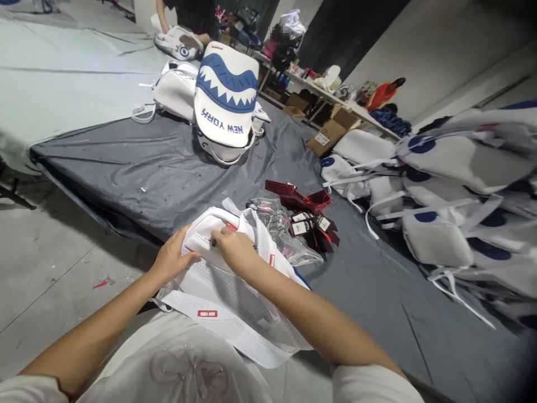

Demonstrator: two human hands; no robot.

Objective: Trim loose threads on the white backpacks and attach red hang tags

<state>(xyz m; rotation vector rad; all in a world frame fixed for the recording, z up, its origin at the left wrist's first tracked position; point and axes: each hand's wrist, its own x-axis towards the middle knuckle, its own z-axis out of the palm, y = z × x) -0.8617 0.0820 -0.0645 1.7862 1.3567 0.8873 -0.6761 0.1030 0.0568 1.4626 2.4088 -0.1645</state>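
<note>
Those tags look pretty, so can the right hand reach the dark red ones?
Probably yes: the dark red tags look near the right hand and mostly uncovered. Some clear plastic lies between, and that hand would first have to leave the white bag.

I wear an off-white shirt (134, 361) with short sleeves (369, 383). On its front is a pinkish-brown flower-like figure (212, 380), with small shiny dots (185, 346). My left hand (173, 258) and right hand (235, 251) are bare.

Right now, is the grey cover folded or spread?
Spread: the cover lies under the shark bag and red tags, and drapes over one side.
</note>
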